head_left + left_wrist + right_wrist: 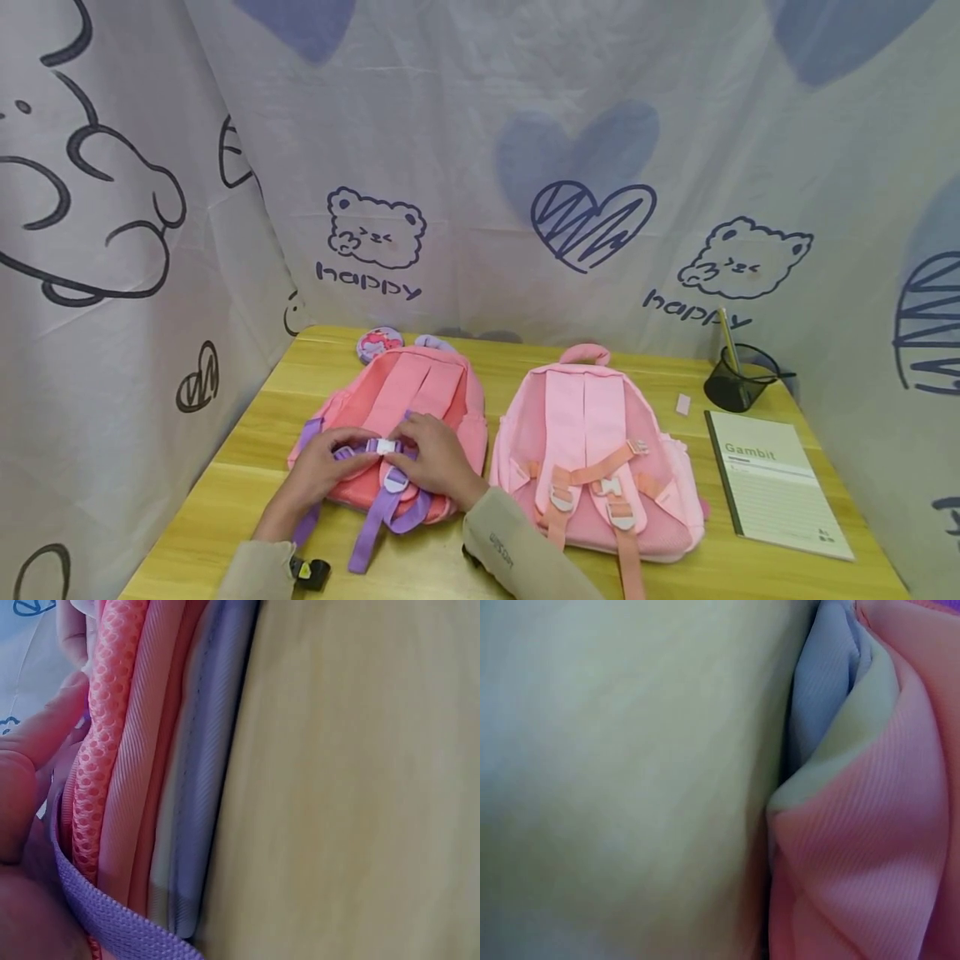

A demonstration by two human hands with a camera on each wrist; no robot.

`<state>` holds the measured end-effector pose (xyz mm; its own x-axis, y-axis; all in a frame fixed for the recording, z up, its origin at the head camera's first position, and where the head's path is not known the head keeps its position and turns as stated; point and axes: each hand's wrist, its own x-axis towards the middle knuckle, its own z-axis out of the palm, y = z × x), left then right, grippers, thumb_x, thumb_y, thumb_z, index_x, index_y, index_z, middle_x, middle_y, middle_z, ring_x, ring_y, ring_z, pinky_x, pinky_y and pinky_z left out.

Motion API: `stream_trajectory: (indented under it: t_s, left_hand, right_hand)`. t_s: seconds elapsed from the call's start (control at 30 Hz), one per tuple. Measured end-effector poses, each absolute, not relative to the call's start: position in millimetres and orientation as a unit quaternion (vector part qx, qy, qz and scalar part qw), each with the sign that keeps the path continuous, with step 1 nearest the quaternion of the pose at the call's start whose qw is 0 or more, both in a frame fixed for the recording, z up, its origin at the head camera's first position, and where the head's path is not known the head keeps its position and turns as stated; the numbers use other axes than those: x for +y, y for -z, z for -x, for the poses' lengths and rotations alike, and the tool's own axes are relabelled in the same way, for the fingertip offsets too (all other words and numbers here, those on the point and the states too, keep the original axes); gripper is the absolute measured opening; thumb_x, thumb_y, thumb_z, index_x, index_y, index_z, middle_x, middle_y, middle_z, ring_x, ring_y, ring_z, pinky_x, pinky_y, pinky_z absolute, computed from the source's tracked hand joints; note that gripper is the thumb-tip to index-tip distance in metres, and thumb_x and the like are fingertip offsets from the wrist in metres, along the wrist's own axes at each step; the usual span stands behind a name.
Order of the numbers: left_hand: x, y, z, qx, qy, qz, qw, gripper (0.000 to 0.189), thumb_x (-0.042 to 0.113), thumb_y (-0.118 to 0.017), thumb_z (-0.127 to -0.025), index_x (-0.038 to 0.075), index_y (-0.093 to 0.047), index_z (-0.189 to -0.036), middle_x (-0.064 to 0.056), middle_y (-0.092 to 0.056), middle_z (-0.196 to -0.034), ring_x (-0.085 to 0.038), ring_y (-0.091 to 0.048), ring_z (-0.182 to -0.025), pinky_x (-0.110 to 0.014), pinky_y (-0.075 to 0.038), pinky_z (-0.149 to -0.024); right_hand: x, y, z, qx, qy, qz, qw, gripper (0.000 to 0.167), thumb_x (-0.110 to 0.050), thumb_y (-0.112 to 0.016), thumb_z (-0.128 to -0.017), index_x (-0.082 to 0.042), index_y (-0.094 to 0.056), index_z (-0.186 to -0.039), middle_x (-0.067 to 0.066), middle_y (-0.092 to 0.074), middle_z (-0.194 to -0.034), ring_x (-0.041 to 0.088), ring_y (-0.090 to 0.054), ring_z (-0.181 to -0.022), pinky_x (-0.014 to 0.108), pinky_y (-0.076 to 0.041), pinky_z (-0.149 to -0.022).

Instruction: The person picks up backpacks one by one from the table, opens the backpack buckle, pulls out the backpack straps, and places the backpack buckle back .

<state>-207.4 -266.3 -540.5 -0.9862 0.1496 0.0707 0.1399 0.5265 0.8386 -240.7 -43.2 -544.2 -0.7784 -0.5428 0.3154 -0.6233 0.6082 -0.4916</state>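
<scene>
Two backpacks lie on one table [247, 492]: one coral backpack [408, 387] and one light pink backpack [585, 417]. There are two hands, one left hand [330, 462] and one right hand [437, 458], with one white clip [386, 447] between them. Add one notebook [780, 487], one dark cup [727, 387], one small pale block [682, 404] and one round disc [378, 343]. The cup appears to hold a single pencil [728, 342], though its wall may hide others. Sleeves [525, 542] number two.

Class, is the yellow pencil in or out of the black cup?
In: the pencil stands inside the cup, its upper end sticking out above the rim.
</scene>
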Motion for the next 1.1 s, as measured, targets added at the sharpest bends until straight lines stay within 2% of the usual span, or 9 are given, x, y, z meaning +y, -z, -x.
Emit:
stream_trajectory:
  t_s: [0.33, 0.67, 1.1]
  left_hand:
    - [-264.4, 539.8, 207.2, 0.862, -0.495, -0.111, -0.016, 0.03, 0.03, -0.079, -0.093, 0.019, -0.074, -0.12, 0.001, -0.074, -0.117, -0.008, -0.062, -0.1, -0.025, -0.05, -0.086]
    - [-263.2, 542.5, 208.2, 0.852, -0.509, -0.118, -0.018, 0.027, 0.028, -0.078, -0.093, 0.02, -0.074, -0.119, 0.002, -0.075, -0.115, -0.008, -0.063, -0.098, -0.024, -0.05, -0.085]
    - [-261.9, 544.0, 211.5, 0.854, -0.502, -0.131, -0.024, 0.026, 0.025, -0.079, -0.092, 0.018, -0.074, -0.117, 0.0, -0.075, -0.114, -0.007, -0.064, -0.096, -0.024, -0.051, -0.084]
  right_hand:
    - [-43.1, 541.4, 238.3, -0.873, -0.345, -0.332, 0.09, 0.014, -0.03, -0.075, -0.095, -0.02, -0.072, -0.105, -0.007, -0.063, -0.098, 0.006, -0.054, -0.089, 0.019, -0.047, -0.081]
    - [-42.3, 541.8, 238.3, -0.866, -0.337, -0.355, 0.101, 0.013, -0.026, -0.074, -0.096, -0.018, -0.069, -0.105, -0.006, -0.063, -0.099, 0.006, -0.054, -0.087, 0.018, -0.047, -0.081]
    - [-41.4, 539.5, 238.4, -0.875, -0.324, -0.351, 0.075, 0.011, -0.022, -0.073, -0.095, -0.018, -0.067, -0.102, -0.006, -0.06, -0.094, 0.006, -0.05, -0.083, 0.017, -0.043, -0.076]
